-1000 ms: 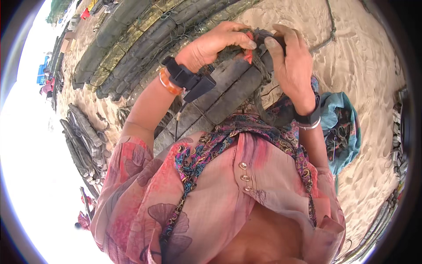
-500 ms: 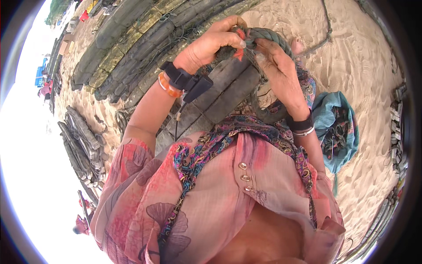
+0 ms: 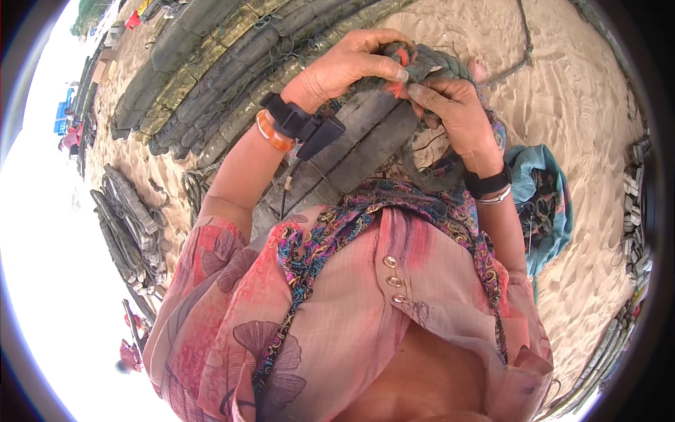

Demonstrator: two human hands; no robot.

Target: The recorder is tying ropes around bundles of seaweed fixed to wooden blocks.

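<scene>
Both my hands are raised together at the top middle, around a thick green twisted rope. My left hand is closed on the rope, its thumb lying over it beside a short orange-red strand that is wound through or tied on there. My right hand is closed close by, thumb and forefinger pinched against the rope just right of the strand. What lies inside that pinch is too small to make out. Below the hands, grey block-like floats lie side by side.
Long rows of bound dark and yellowish floats stretch across the upper left. A blue-green sack holding dark cords stands at the right on the sand. Another pile of floats lies at the left. Distant people are at the far left.
My right hand has shifted slightly down and its fingers have curled inward to a pinch near the orange-red strand. My left hand keeps its hold, a little lower and to the right.
</scene>
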